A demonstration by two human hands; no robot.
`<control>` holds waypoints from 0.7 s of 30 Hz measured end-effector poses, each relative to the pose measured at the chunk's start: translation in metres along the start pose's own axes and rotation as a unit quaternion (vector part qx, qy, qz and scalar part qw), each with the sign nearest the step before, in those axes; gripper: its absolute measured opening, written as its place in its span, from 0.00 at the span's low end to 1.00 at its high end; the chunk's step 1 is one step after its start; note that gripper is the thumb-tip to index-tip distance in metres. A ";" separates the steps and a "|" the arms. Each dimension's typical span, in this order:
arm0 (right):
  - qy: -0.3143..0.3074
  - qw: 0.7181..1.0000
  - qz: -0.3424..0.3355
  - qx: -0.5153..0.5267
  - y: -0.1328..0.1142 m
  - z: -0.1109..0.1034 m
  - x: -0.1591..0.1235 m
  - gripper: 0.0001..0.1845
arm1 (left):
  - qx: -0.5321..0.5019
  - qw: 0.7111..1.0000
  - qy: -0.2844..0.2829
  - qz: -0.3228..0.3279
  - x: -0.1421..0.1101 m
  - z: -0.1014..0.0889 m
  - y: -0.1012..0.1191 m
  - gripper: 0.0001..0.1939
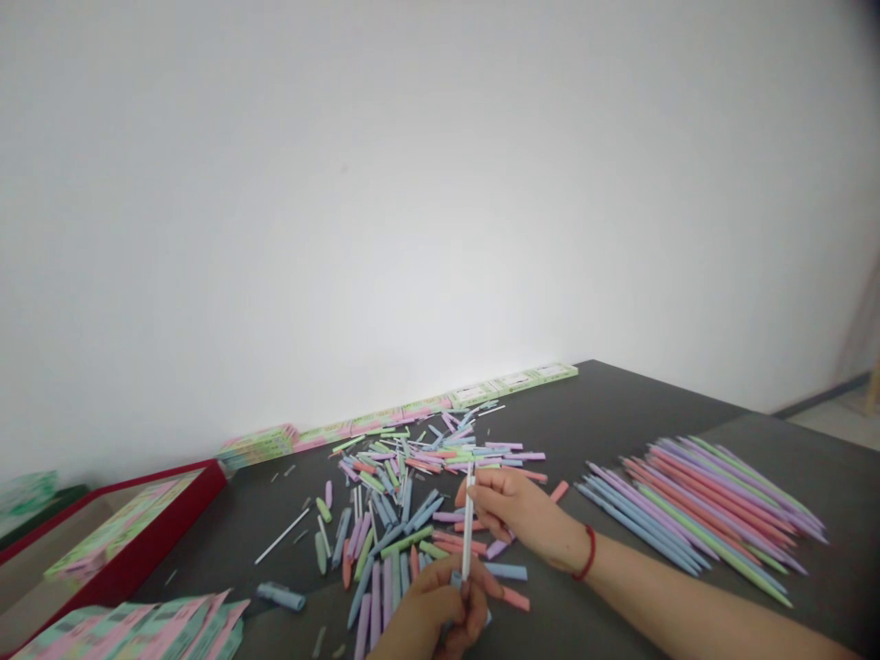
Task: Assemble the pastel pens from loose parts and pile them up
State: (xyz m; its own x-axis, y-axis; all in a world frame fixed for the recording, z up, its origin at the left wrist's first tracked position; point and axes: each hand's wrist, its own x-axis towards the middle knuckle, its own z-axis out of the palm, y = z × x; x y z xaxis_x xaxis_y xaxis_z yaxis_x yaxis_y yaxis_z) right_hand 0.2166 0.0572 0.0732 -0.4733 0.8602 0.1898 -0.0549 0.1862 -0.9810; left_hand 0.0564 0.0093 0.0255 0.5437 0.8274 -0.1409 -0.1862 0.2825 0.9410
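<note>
Now, from where I'm standing, the white rod [468,532] is sitting nearly upright between the two hands, so let's be making it the centre of our dial. The right hand [514,510], at two o'clock, is pinching its upper stretch; the left hand [440,607], at seven, is curling its fingers around the bottom end. A bit of blue is peeking out by those fingers, and I'm not able to tell what it is.

That rod is looking light, slim and fairly stiff, probably smooth enough to be slipping or bowing under a hard sideways push; the shaft near either end is seeming the best hold.

Pastel pen parts [391,500] are sprawling over the table [584,412] towards ten o'clock, while long pointed pens [701,513] are lying bunched at three.

Containers, then! Out at nine, an open red box [185,513] is holding green-and-pink cartons [114,527]. Flat cartons [405,414] are lining the wall [440,229] from ten to one, and fanned packets [151,632] are resting at eight, their contents hiding from me.
</note>
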 end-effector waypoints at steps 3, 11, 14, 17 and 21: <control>0.024 1.000 -0.003 0.009 -0.002 0.000 0.000 0.13 | 0.021 1.000 0.008 0.005 0.000 0.002 0.000 0.18; -0.008 0.999 -0.006 -0.035 -0.002 0.003 -0.002 0.16 | 0.027 0.999 0.012 0.036 0.003 -0.004 -0.003 0.15; -0.019 0.998 -0.011 -0.059 -0.001 0.003 -0.002 0.16 | 0.049 0.997 0.022 0.049 0.003 -0.007 -0.003 0.16; -0.034 0.994 -0.044 -0.092 0.000 0.002 -0.002 0.15 | 0.095 0.990 0.058 0.084 0.001 -0.005 0.000 0.16; -0.028 0.985 -0.088 -0.142 0.000 0.001 -0.001 0.14 | 0.166 0.971 0.138 0.102 -0.006 0.000 0.007 0.19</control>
State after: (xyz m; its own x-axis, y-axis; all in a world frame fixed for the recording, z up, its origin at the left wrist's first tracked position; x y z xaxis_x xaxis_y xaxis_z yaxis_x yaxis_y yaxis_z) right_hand 0.2161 0.0556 0.0727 -0.5275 0.7760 0.3458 0.1043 0.4632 -0.8801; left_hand 0.0523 0.0065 0.0328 0.2751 0.9611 0.0244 0.0328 -0.0347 0.9989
